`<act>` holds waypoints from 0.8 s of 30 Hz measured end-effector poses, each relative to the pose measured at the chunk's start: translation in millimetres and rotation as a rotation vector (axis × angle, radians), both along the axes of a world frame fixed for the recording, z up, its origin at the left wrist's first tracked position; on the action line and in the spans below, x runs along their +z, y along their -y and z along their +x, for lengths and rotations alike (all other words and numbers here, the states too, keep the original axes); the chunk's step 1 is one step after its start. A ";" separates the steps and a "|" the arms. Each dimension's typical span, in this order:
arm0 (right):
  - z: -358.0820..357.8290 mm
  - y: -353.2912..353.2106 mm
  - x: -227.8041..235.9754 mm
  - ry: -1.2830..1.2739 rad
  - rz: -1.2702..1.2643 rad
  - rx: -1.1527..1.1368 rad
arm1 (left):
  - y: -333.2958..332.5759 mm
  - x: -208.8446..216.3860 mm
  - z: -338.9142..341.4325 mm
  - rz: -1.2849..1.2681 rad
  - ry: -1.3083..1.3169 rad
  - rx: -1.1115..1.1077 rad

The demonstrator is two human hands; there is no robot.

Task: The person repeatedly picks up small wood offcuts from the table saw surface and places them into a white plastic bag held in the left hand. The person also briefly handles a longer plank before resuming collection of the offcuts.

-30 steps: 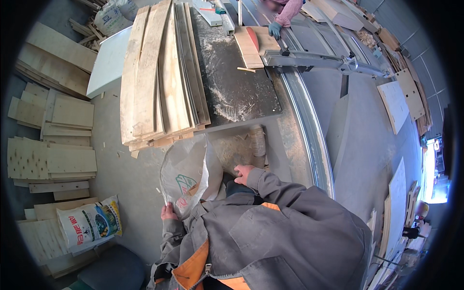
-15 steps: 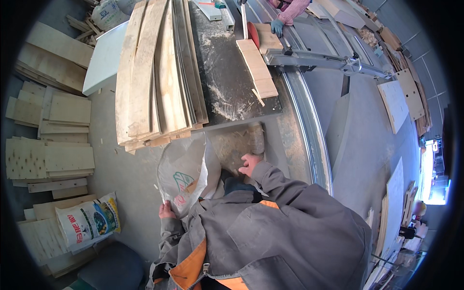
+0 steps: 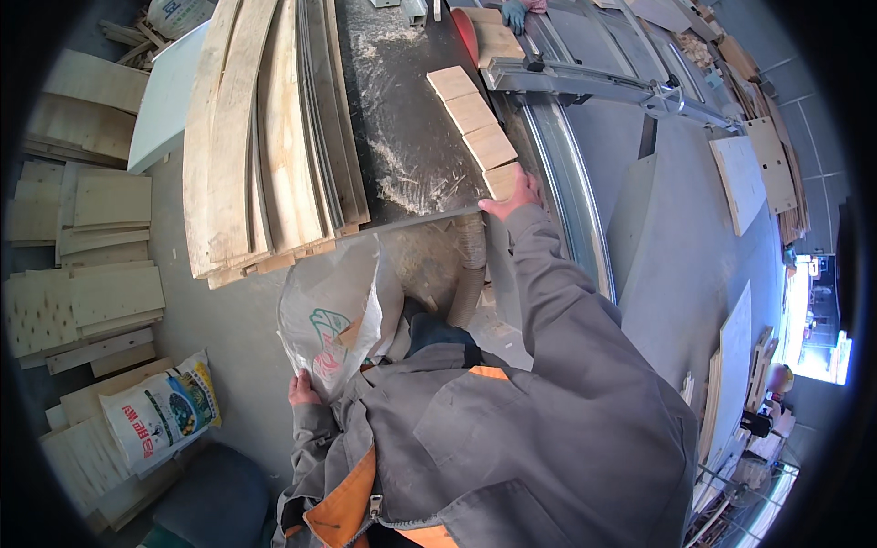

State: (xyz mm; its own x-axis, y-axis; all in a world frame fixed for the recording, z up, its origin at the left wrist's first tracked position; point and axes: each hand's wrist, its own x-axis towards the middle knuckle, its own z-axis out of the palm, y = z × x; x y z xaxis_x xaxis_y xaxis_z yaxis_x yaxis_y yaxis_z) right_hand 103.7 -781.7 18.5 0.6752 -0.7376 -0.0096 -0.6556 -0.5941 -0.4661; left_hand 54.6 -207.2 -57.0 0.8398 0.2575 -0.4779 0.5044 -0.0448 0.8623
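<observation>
My left hand (image 3: 303, 389) is closed on the rim of a translucent white sack (image 3: 306, 297), which hangs with its mouth open. A small piece of wood (image 3: 348, 332) shows inside it. On the black saw table (image 3: 393, 100), several pale wooden blocks (image 3: 489, 146) lie end to end in a slanting row. My right hand (image 3: 517, 194) reaches to the table's near edge, its thumb and fingers around the nearest block (image 3: 500, 181). Its fingertips are partly hidden behind that block.
Long plywood strips (image 3: 265, 137) are stacked on the table's left and overhang its edge. A metal rail (image 3: 575, 192) and fence (image 3: 585, 80) lie to the right. Another person's gloved hand (image 3: 514, 15) rests by a board beside a red disc (image 3: 465, 35). A ribbed hose (image 3: 470, 265) hangs below.
My right hand has moved up from beside the hose to the nearest block. The blocks now show gaps between them, and the loose sliver beside them is gone. My left hand keeps the sack.
</observation>
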 end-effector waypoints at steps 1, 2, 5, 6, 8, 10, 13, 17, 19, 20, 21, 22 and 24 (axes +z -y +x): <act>2.4 0.9 0.6 -0.016 0.037 -0.001 | -1.4 -2.6 0.5 0.011 -0.008 -0.013; 2.5 -0.2 5.4 -0.033 0.074 -0.001 | 2.0 -1.1 1.0 0.006 0.002 0.010; -4.1 -12.2 24.0 -0.088 0.073 -0.020 | 14.5 6.4 2.1 -0.024 0.022 0.086; -7.4 -16.7 30.0 -0.068 0.035 -0.022 | 17.7 7.8 1.8 -0.038 0.025 0.112; -10.6 -12.9 30.6 0.053 -0.045 -0.003 | 22.5 13.6 0.9 -0.045 0.002 0.115; 9.5 -2.5 36.6 0.134 -0.079 0.037 | 29.2 19.7 3.5 -0.034 -0.031 0.093; 50.3 7.1 43.1 0.097 -0.120 0.040 | 30.3 10.4 9.8 -0.035 -0.032 0.046; 80.3 23.2 8.3 0.017 -0.077 0.032 | 30.7 -4.4 12.3 0.021 -0.012 0.070; 79.1 21.8 7.6 -0.034 -0.065 0.055 | 28.1 -5.8 7.6 0.046 0.000 0.094; 73.8 18.2 17.8 -0.005 -0.120 0.061 | 28.5 -4.4 5.4 0.037 -0.004 0.090; 78.6 20.9 24.6 0.051 -0.155 0.068 | 28.9 -1.1 3.9 0.029 -0.006 0.089; 83.7 24.0 30.1 0.107 -0.189 0.076 | 30.7 0.7 4.1 0.021 -0.008 0.088; 95.6 29.9 38.3 0.230 -0.190 0.094 | 34.7 4.8 3.8 0.050 -0.038 0.092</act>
State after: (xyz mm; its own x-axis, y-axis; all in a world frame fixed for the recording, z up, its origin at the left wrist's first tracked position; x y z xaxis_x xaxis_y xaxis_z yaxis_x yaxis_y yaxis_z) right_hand 199.3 -811.7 56.8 0.7089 -0.6459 0.2834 -0.4839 -0.7376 -0.4709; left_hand 58.4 -242.0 -52.2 0.7930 0.3570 -0.4936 0.5406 -0.0387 0.8404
